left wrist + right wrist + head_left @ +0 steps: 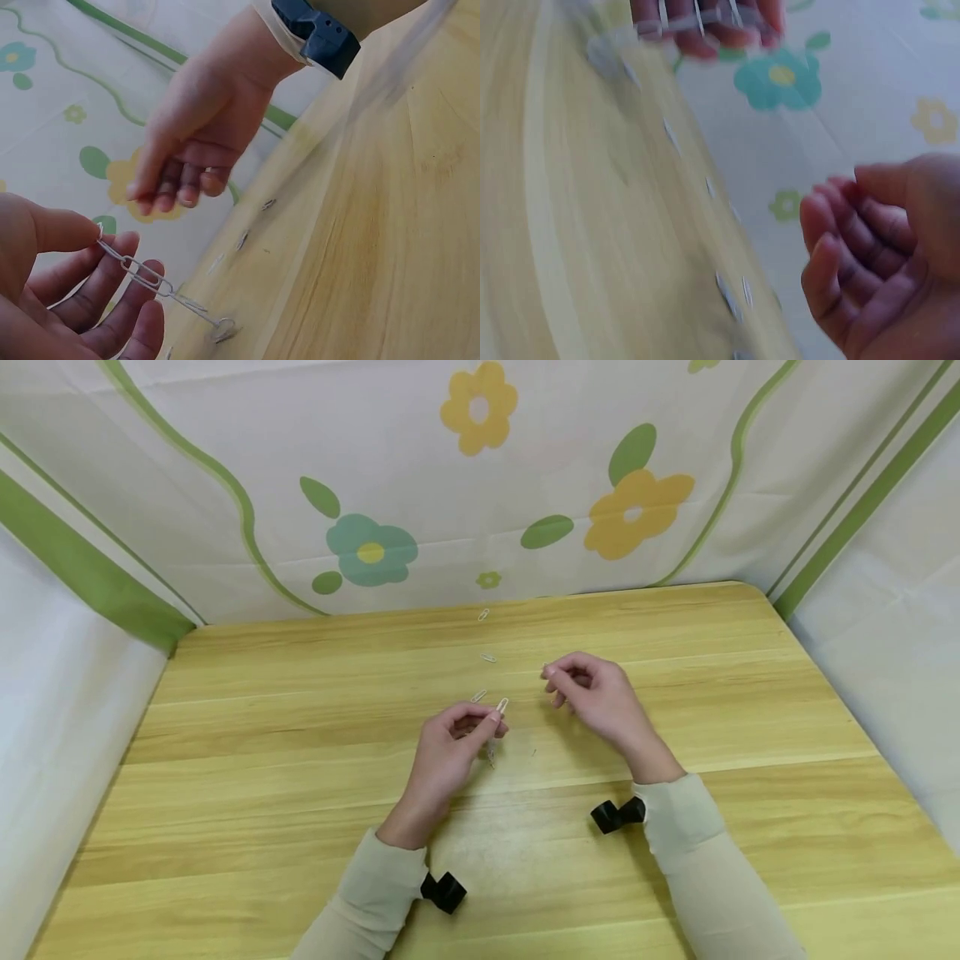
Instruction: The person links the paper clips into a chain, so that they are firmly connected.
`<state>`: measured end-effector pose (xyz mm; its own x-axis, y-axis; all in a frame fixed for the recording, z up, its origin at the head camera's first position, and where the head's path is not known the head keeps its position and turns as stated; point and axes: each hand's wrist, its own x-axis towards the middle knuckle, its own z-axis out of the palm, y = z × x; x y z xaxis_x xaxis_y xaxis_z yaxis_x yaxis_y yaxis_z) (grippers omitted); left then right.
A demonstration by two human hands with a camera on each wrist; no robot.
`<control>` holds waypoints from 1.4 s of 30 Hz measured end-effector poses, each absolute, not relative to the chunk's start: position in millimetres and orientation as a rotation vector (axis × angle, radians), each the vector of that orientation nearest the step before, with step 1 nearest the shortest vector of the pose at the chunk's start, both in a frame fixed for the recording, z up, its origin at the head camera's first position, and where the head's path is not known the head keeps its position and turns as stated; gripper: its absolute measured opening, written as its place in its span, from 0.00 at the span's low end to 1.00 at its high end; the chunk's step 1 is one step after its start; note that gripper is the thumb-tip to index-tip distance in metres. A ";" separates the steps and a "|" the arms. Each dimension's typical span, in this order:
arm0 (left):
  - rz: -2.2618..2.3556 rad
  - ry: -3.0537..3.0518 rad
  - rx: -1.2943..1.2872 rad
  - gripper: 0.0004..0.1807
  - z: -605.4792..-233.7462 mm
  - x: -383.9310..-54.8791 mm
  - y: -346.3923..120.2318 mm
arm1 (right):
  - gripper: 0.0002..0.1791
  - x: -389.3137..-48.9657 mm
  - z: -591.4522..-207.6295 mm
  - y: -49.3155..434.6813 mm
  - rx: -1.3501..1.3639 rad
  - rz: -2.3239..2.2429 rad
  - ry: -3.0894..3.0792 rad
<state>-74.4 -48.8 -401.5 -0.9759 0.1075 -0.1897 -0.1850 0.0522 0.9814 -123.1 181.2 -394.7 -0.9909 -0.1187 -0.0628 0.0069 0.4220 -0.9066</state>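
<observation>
A chain of linked silver paper clips [141, 274] hangs from my left hand [447, 750], which pinches its top clip between thumb and forefinger. In the left wrist view the chain runs down past the spread lower fingers, its bottom end over the table. To the right and a little farther forward is my right hand [597, 695], raised above the table with fingers loosely curled. Nothing shows between its thumb and fingers in the right wrist view. Loose paper clips [488, 657] lie on the wood beyond the left hand; one clip [478, 696] is just past its fingertips.
The wood-grain table [247, 827] meets a flowered white cloth [420, 460] at its back edge. Another loose clip [483, 615] lies close to that edge. In the right wrist view, more clips [727, 296] lie scattered along the table. Both wrists wear black cameras [447, 892].
</observation>
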 end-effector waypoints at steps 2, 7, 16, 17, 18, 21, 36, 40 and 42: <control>2.044 2.108 -0.095 0.10 -401.6 -74.8 -49.5 | 0.20 -126.2 -398.1 190.5 -0.009 -1.596 2.583; 2.073 2.109 -0.133 0.09 -401.7 -74.9 -51.9 | 0.20 -129.3 -407.4 208.5 0.093 -1.441 2.647; 2.068 2.068 -0.154 0.09 -397.6 -72.8 -55.5 | 0.16 -127.8 -408.5 222.2 0.081 -1.193 2.684; 2.068 2.065 -0.153 0.09 -397.7 -72.7 -55.4 | 0.16 -127.4 -407.0 223.0 0.080 -1.169 2.687; 2.068 2.065 -0.154 0.09 -397.7 -72.7 -55.3 | 0.16 -127.0 -405.5 223.6 0.081 -1.146 2.691; 2.071 2.063 -0.153 0.08 -398.1 -72.5 -55.3 | 0.15 -126.0 -400.5 224.8 0.083 -1.050 2.711; 2.083 2.040 -0.134 0.10 -399.7 -74.2 -53.2 | 0.12 -126.1 -396.0 223.9 0.063 -0.905 2.703; 2.081 2.035 -0.129 0.09 -401.2 -75.2 -53.1 | 0.12 -126.0 -397.4 225.2 0.066 -0.931 2.701; 2.080 2.038 -0.127 0.09 -401.6 -75.0 -53.1 | 0.12 -125.9 -398.4 226.2 0.072 -0.970 2.694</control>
